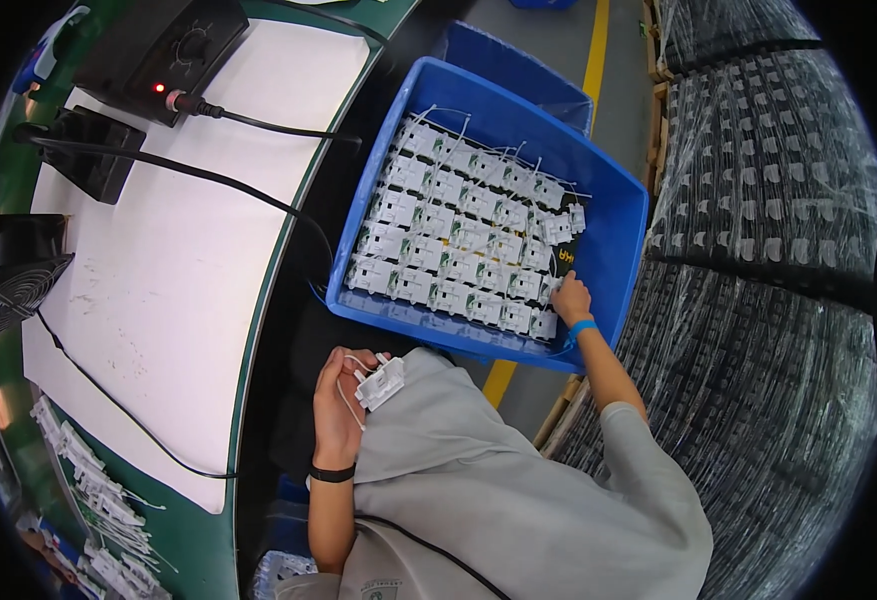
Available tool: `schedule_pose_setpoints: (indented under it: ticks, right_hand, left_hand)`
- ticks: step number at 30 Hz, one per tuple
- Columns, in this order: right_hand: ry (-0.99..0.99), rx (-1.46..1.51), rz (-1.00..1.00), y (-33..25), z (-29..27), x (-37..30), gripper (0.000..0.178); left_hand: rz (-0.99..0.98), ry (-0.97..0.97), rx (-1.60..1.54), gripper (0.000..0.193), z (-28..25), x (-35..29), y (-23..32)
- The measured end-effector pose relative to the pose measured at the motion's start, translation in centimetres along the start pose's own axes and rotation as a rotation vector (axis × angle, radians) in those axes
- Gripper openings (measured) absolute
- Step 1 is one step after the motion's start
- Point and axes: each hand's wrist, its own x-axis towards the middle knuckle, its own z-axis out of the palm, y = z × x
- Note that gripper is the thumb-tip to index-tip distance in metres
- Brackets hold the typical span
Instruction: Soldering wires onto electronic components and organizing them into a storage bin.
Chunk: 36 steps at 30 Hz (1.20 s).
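My left hand (336,425) is closed round a small white plastic housing (380,383) with a thin white wire looping by the fingers, just above my lap. Inside a blue plastic bin (613,235), at the right end of the rows, my right hand (571,299) has its fingers closed on another white plastic housing (549,291); the hand partly hides it. Similar white housings (473,235) with green parts and thin white wires lie in neat rows in the bin. Two more (558,228) sit askew near its right side.
On the left, a green-edged workbench with a white sheet (168,260) carries a black control box (163,55) with a red light, a black stand (88,150), a fan (18,285) and cables. More white wired parts (98,490) lie at its near end. Film-wrapped stacks (758,200) stand right.
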Motion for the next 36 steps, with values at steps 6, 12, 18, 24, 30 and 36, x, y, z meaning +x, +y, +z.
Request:
schedule_pose_setpoints:
  ticks: [6,12,18,24,30,36]
  right_hand:
    - [0.037,-0.065,-0.008,0.5,0.6,1.1,0.034]
    - [0.026,-0.162,-0.05,0.1,1.8,1.3,0.026]
    - [-0.133,-0.009,-0.071,1.0,0.9,1.5,0.031]
    - [0.316,0.246,-0.102,-1.2,-6.4,3.7,0.046]
    - [0.392,-0.036,-0.631,-1.6,-8.5,7.1,0.078]
    - [0.281,0.066,-0.62,-2.6,-8.7,7.3,0.071]
  left_hand:
    - [-0.003,0.01,0.0,0.028,0.1,0.0,0.1]
    - [0.014,-0.026,-0.013,0.028,-0.4,-0.1,0.1]
    - [0.007,-0.019,-0.03,0.027,0.0,-0.3,0.1]
    - [0.03,-0.003,0.012,0.027,0.9,-1.1,0.4]
    - [0.03,-0.039,0.042,0.027,2.7,-1.1,0.1]
    - [0.033,-0.073,0.027,0.029,2.2,-0.7,-0.6]
